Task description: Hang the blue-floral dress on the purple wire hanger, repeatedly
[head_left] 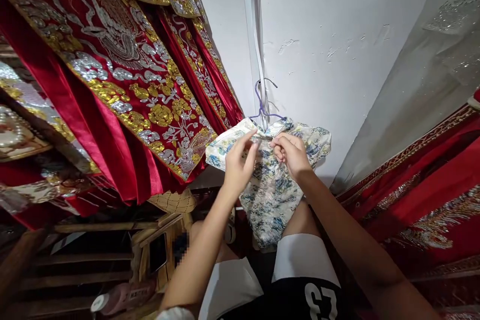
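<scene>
A floral short-sleeved blouse (268,200), white with blue and yellow flowers, hangs in front of me on a purple wire hanger (258,97). My left hand (242,160) is at the left of its neckline, the index finger stretched toward the collar and the thumb apart from it. I see nothing between those fingers. On the other side of the neckline, my right hand (290,152) is closed in a pinch with the other fingers curled. Whatever its fingertips hold is too small to make out. The hands do not touch each other.
Red garments with gold and silver embroidery (150,85) hang at the left. More red beaded cloth (431,200) is at the right. A white strap (257,25) runs down the wall to the hanger. At lower left are a wooden chair (138,240) and a pink bottle (123,296).
</scene>
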{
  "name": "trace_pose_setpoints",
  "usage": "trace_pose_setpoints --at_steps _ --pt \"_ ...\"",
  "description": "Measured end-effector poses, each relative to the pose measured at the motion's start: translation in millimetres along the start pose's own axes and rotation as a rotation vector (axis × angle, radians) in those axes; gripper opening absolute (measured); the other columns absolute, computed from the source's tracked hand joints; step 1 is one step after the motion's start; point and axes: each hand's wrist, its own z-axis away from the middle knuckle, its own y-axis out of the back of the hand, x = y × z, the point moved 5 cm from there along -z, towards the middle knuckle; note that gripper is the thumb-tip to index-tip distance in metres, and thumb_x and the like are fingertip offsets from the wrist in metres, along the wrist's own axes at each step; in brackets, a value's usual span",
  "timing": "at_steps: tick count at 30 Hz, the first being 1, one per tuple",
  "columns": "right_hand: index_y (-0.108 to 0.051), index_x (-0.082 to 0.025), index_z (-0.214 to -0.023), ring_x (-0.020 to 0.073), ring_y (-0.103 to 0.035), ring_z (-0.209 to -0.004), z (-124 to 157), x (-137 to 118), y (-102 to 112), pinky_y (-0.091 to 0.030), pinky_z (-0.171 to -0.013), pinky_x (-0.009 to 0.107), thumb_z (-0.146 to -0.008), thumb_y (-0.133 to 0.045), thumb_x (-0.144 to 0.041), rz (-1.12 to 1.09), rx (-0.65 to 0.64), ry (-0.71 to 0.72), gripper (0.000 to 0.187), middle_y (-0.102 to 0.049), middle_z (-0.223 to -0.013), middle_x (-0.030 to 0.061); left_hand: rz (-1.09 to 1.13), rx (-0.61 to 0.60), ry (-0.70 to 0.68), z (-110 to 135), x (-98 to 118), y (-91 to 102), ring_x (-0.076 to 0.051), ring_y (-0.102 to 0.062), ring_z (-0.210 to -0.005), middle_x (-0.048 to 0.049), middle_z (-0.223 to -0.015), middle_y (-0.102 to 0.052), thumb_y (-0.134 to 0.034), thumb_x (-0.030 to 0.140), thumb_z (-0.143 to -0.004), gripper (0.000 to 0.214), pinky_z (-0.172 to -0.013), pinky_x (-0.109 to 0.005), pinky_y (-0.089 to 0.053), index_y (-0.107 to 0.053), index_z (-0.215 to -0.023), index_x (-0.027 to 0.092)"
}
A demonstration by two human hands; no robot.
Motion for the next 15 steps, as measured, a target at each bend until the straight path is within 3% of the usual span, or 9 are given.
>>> trace_pose_setpoints --at_steps 3,6,8,10,13,15 --pt "-0.059 -0.019 -0.067 0.0081 -0.032 -0.042 -5.1 2.5 -5.3 -0.024 -0.043 0.023 -0.073 -0.058 -0.028 0.132 -0.029 0.092 0.011 -0.042 -0.045 -0.0077 -0.151 -0.148 -0.078 -32.7 9.2 -3.5 -0.017 -0.064 -0.085 -0.0052 -0.093 -0.071 -0.055 0.028 -0.1 0.017 -0.078 -0.03 -0.048 -0.069 -0.101 0.019" --pt "-0.054 -0.021 -0.065 0.0095 -0.034 -0.048 -10.7 22.7 -3.9 -0.024 -0.047 0.024 -0.075 -0.061 -0.03 0.355 -0.01 0.141 0.015 -0.043 -0.051 -0.0061 -0.281 -0.094 -0.108 -44.0 9.8 3.1 -0.018 -0.062 -0.081 -0.0051 -0.086 -0.069 -0.055 0.026 -0.099 0.019 -0.076 -0.031 -0.046 -0.066 -0.088 0.018" --pt "-0.048 -0.022 -0.061 0.0104 -0.033 -0.05 -10.0 44.1 1.2 -0.024 -0.049 0.025 -0.075 -0.061 -0.031 0.47 -0.027 0.116 0.021 -0.041 -0.052 -0.0056 -0.271 0.066 -0.07 -48.2 0.8 23.2 -0.017 -0.061 -0.082 -0.0042 -0.086 -0.068 -0.055 0.024 -0.099 0.018 -0.077 -0.031 -0.045 -0.064 -0.086 0.018" --pt "-0.045 -0.022 -0.058 0.0107 -0.033 -0.051 -2.7 64.3 10.0 -0.023 -0.05 0.026 -0.075 -0.06 -0.03 0.515 -0.052 0.066 0.024 -0.038 -0.052 -0.0054 -0.166 0.288 0.062 -49.3 -22.2 54.1 -0.014 -0.059 -0.08 -0.0015 -0.083 -0.065 -0.055 0.021 -0.099 0.017 -0.075 -0.028 -0.044 -0.061 -0.083 0.018" --pt "-0.046 -0.022 -0.057 0.0107 -0.031 -0.051 21.2 82.8 26.5 -0.022 -0.051 0.026 -0.074 -0.057 -0.03 0.483 -0.05 -0.012 0.022 -0.036 -0.052 -0.0057 0.262 0.615 0.444 -32.9 -80.8 92.4 -0.009 -0.051 -0.067 0.0037 -0.071 -0.055 -0.051 0.016 -0.101 0.023 -0.067 -0.022 -0.042 -0.056 -0.078 0.016" --pt "-0.051 -0.022 -0.058 0.0107 -0.031 -0.05 43.5 89.9 32.9 -0.021 -0.05 0.026 -0.075 -0.055 -0.03 0.415 -0.05 -0.063 0.019 -0.036 -0.051 -0.006 0.534 0.713 0.649 -9.4 -113.9 95.5 -0.007 -0.048 -0.059 0.0051 -0.064 -0.05 -0.042 0.014 -0.104 0.029 -0.062 -0.019 -0.042 -0.051 -0.076 0.016"
